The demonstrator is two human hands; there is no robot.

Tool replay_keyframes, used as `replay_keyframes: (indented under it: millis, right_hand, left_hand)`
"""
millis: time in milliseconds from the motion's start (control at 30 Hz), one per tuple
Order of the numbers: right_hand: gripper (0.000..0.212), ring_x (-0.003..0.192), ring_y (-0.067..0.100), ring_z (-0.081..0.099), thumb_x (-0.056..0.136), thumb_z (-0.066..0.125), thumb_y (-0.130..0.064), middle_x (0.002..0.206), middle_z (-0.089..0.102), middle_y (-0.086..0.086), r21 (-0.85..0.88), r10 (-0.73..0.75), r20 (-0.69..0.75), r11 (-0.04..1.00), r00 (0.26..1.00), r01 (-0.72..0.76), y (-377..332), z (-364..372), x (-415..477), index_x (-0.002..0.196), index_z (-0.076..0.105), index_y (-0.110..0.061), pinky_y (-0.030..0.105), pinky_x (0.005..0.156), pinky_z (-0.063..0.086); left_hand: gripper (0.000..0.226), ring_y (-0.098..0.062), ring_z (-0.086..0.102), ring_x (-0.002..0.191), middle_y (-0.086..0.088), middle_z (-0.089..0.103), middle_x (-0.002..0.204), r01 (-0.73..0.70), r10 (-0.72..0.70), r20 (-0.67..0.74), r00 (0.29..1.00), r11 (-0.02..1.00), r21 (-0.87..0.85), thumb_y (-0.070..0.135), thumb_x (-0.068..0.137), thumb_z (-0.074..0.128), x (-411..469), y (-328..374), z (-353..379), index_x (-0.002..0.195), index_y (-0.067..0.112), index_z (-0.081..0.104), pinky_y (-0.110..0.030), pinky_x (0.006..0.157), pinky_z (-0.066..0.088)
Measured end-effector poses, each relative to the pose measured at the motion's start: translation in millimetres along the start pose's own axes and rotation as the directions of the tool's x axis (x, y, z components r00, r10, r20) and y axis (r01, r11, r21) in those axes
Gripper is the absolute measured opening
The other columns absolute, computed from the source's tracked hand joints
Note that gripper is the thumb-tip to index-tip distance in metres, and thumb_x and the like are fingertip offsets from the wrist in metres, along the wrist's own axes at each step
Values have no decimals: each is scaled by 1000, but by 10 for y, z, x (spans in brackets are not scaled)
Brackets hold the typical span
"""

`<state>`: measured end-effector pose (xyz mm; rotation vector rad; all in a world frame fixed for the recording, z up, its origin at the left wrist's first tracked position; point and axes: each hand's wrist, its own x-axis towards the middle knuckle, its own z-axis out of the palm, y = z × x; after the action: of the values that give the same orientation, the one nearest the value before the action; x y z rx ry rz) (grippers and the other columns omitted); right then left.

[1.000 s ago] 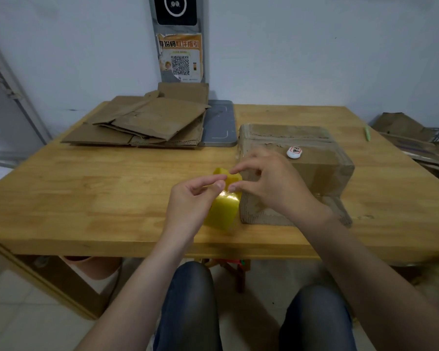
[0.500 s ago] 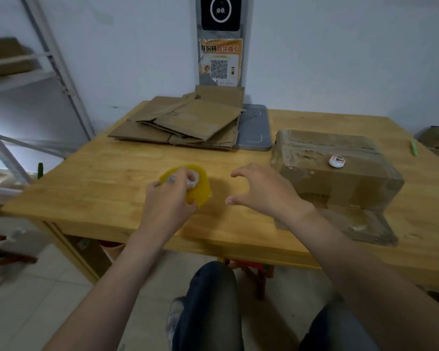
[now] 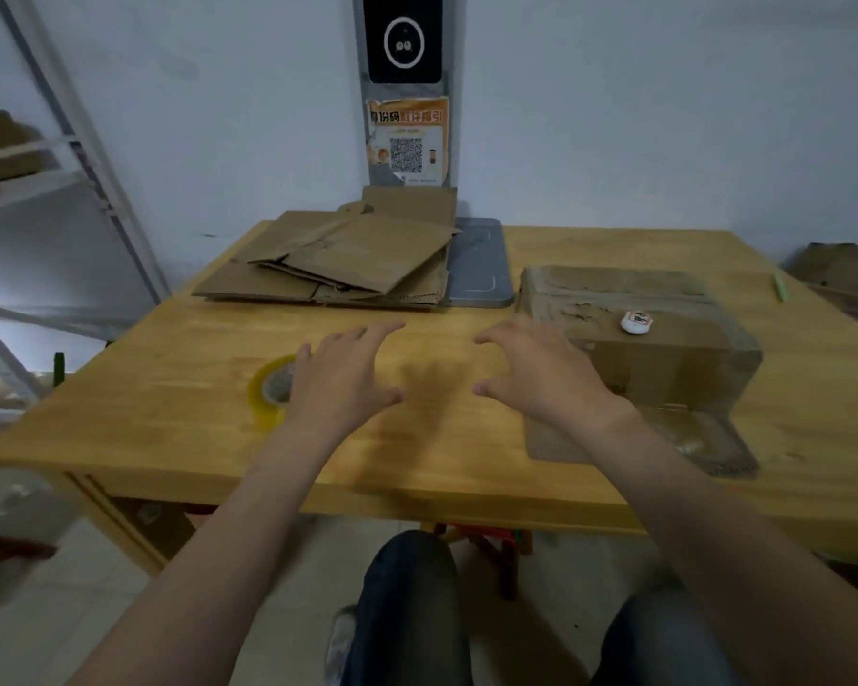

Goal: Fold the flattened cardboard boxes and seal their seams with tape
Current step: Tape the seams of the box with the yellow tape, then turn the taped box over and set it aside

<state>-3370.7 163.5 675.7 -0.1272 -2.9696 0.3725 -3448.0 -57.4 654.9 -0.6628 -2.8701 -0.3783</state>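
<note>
A yellow tape roll [image 3: 267, 388] lies flat on the wooden table [image 3: 179, 428], partly hidden by my left hand [image 3: 348, 376]. That hand hovers just right of the roll with its fingers spread and holds nothing. My right hand [image 3: 536, 371] is also spread, empty, and floats beside the left end of a folded, taped cardboard box [image 3: 664, 354] on the right. One flap [image 3: 694, 438] of that box lies flat toward me. A stack of flattened cardboard boxes [image 3: 348, 262] sits at the back of the table.
A small white round object [image 3: 637, 322] rests on top of the folded box. A grey pad [image 3: 479, 264] lies beside the flat stack. A green pen [image 3: 779, 284] is at the far right. A metal shelf frame [image 3: 70, 156] stands left of the table.
My left hand carried the tape roll leftward, set it flat on the table and let go. My right hand released the tape and opened. The view swung left.
</note>
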Motion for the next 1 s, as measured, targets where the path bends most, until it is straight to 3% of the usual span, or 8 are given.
replay_keyframes:
  millis: [200,300,400,500,600,800,900,1000]
  right_hand:
    - [41,131,33,38,98,56,-37,144,48,1,-93,85,-282,989,956,-115,642,-265,-98,139,57,-32,50,108,37]
    - [38,135,36,36,102,49,-43,148,48,3,-115,215,-215,963,953,-243,1050,-380,-54,136,60,-32,54,110,30]
    - [25,129,32,49,101,55,-37,134,61,-1,-73,187,-138,977,973,-198,1373,-413,-82,121,70,-36,53,110,35]
    - [18,112,24,60,96,64,-22,118,68,-3,-33,168,-185,984,968,-177,1591,-453,-179,106,78,-28,44,102,48]
    - [18,110,23,62,96,64,-17,116,69,-2,-24,209,-234,975,949,-221,1786,-529,-282,101,79,-25,41,98,51]
    - [23,101,19,69,98,62,-15,108,77,-2,108,405,-384,912,830,-396,2328,-745,-641,112,78,-22,34,90,53]
    - [30,114,25,65,98,58,-9,119,73,3,63,550,-292,827,782,-558,2637,-712,-785,121,74,-20,36,96,50]
    - [28,110,30,64,95,64,-13,116,72,9,3,614,-156,784,774,-621,2789,-510,-867,123,70,-11,38,92,52]
  left_hand:
    - [77,-18,46,136,12,51,148,-241,238,-45,970,968,-75,61,81,76,296,910,72,147,41,43,-45,107,45]
    - [72,-17,42,141,9,48,151,-342,340,-42,940,931,-124,51,89,73,485,1430,184,151,35,41,-39,108,44]
    - [73,-19,45,139,6,47,152,-369,376,22,926,919,-138,49,91,71,621,1789,341,153,33,38,-37,104,46]
    - [59,-17,55,125,6,56,140,-334,340,69,938,939,-84,47,92,69,688,1996,519,146,31,49,-33,93,49]
    - [49,-21,57,120,1,59,131,-246,248,24,969,968,-47,48,94,67,710,2179,618,135,23,55,-34,90,52]
    - [46,-28,56,120,-8,58,126,-193,192,-55,980,981,-29,47,96,63,687,2308,767,130,17,54,-45,91,56]
    - [42,-27,59,115,-6,57,124,-197,191,-106,976,979,-47,42,97,64,637,2295,801,130,18,55,-44,87,57]
    - [40,-23,57,116,-2,55,129,-190,181,-104,978,978,-90,41,99,62,626,2301,776,133,21,56,-36,83,53]
